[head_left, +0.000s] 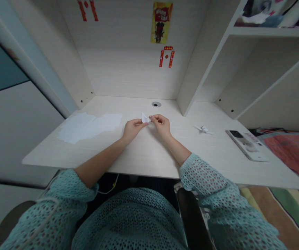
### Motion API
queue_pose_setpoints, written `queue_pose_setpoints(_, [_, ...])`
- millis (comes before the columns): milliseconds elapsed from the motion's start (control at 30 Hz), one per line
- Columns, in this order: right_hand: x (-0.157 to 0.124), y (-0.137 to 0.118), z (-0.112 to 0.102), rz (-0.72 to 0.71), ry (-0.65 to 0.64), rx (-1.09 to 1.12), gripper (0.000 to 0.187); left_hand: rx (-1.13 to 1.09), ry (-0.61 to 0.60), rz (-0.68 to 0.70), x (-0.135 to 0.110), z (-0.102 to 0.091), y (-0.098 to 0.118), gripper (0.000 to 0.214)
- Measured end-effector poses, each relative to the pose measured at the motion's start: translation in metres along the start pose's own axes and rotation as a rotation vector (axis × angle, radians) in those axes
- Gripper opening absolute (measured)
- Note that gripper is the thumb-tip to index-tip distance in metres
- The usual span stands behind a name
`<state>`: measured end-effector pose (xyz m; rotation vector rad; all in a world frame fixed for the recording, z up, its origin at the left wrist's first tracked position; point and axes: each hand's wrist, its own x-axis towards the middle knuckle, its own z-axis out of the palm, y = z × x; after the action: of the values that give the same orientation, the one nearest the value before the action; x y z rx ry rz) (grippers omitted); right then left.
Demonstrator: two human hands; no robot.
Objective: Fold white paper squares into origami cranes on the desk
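A small folded piece of white paper (pixel 144 118) is held up over the middle of the desk. My left hand (pixel 133 130) pinches it from the left, thumb in front. From the right, my right hand (pixel 161 124) pinches the paper's edge between thumb and forefinger, the other fingers curled. The finer folds are too small to make out. To the right of my hands, a small folded white paper figure (pixel 203 129) with thin points lies on the desk. Loose sheets of white paper (pixel 87 126) lie overlapping to the left.
The white desk (pixel 149 163) has a round cable hole (pixel 156 104) near its back panel. A white phone (pixel 247 146) lies at the right. A vertical divider (pixel 204 62) rises at the back right, beside a shelf (pixel 274 32). An armrest (pixel 192 218) sits below the front edge.
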<state>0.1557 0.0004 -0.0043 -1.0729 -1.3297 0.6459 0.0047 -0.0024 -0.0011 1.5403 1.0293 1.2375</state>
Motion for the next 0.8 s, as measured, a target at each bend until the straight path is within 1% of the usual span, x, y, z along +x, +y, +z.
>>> queue_pose_setpoints(100, [-0.0008,-0.0008,0.0005,0.006,-0.021,0.007,0.032,-0.009,-0.012,0.006,0.0008,-0.0002,-0.0008,0.043])
queue_pose_setpoints(233, [-0.0013,0.0000,0.0016,0.005,-0.036,0.022,0.032,-0.003,-0.003,-0.030,0.0011,-0.0009,-0.0018,0.044])
queue_pose_setpoints(433, [-0.0026,0.0007,0.0043,0.025,-0.025,0.063,0.032,-0.027,0.057,-0.044,0.0001,-0.0011,0.0006,0.042])
queue_pose_setpoints(800, [-0.0032,0.0048,0.0055,0.028,0.006,0.066,0.028,-0.052,0.065,-0.094,0.0003,-0.0018,0.0020,0.039])
